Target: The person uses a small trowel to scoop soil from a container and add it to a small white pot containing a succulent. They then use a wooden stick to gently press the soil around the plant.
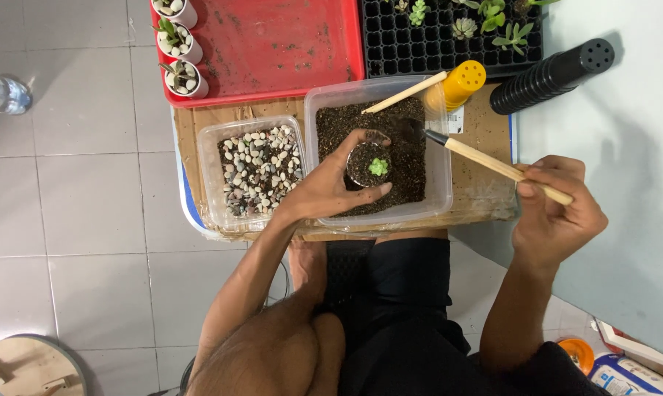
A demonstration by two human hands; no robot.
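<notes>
The left hand point(330, 187) curls its fingers around a small round clear plastic pot point(367, 163), filled with dark crumbly soil and holding a tiny pale-green succulent rosette point(378, 166). The pot sits inside a clear rectangular plastic tub of coarse dark soil point(419, 158), near the tub's middle. The right hand point(557, 213) pinches its fingers tight on the pale wooden handle of a small trowel point(493, 166), whose dark metal blade reaches left into the soil just beside the pot. Left of this tub lies a smaller clear plastic tub of smooth grey and white pebbles point(257, 170). Farther away sit a scuffed red plastic tray point(273, 44), a black gridded seedling tray point(397, 44) and a yellow perforated plastic cap point(460, 81).
</notes>
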